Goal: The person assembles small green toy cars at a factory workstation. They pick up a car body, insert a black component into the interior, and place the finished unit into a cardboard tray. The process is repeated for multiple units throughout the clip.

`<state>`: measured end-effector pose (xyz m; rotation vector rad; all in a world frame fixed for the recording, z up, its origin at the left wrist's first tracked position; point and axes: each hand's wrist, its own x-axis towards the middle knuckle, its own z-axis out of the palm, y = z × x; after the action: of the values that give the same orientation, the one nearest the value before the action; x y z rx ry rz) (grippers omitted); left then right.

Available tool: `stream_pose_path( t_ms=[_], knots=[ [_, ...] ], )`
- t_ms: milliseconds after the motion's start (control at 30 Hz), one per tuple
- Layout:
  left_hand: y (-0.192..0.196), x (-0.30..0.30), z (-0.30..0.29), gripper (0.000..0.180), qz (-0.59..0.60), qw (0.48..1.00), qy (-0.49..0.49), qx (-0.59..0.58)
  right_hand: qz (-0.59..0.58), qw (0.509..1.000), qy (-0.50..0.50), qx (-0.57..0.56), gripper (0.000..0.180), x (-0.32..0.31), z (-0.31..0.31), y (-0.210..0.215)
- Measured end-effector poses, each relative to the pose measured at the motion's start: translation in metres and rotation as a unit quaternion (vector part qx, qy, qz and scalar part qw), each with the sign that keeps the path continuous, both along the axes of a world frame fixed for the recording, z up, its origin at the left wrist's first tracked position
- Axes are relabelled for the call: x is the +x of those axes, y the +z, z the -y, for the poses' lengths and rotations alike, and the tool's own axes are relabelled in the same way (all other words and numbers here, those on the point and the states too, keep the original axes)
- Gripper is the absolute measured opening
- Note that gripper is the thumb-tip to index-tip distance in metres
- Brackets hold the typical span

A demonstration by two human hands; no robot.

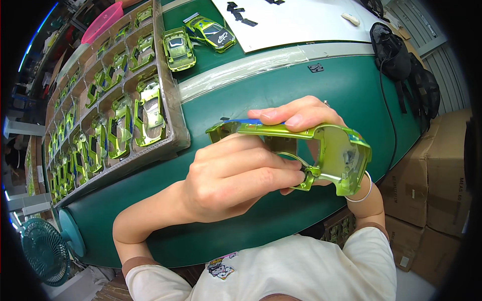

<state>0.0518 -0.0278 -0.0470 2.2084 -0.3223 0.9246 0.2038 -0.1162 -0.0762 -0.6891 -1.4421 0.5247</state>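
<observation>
Gripping the green car shell (329,145) (between them) are left hand (231,175) and right hand (307,113).

Fisheye view from the head, downward, close above the hands (228,178).

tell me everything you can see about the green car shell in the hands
The car shell is hollow, glossy lime green and looks like plastic, with window-like openings, thin pillars and a blue patch on its outer side. It is held up over the green table, tipped so that its hollow inside shows. The left hand reaches in, fingertips at a frame part near the lower edge; the right hand's fingers lie over its far side.
</observation>
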Motion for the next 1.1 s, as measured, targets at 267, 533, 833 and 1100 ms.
stream_pose_path(
  t_ms=[267,533,833,1100],
  knots=[
    [0.007,0.002,-0.012,0.039,-0.152,0.896,-0.086,-0.409,-0.143,0.983,0.050,-0.107,0.075,0.009,-0.001,0.002],
    [-0.004,0.006,-0.012,0.061,-0.150,0.657,-0.254,-0.694,-0.013,0.998,-0.014,-0.056,0.035,0.011,-0.010,-0.007],
    [-0.008,0.008,-0.014,0.043,-0.221,0.736,-0.186,-0.612,0.101,0.991,-0.081,0.018,0.017,0.016,-0.001,0.003],
    [0.004,-0.002,0.003,0.063,-0.100,0.993,0.055,-0.019,0.042,0.990,-0.136,-0.001,0.027,0.012,0.008,0.007]
  ],
)
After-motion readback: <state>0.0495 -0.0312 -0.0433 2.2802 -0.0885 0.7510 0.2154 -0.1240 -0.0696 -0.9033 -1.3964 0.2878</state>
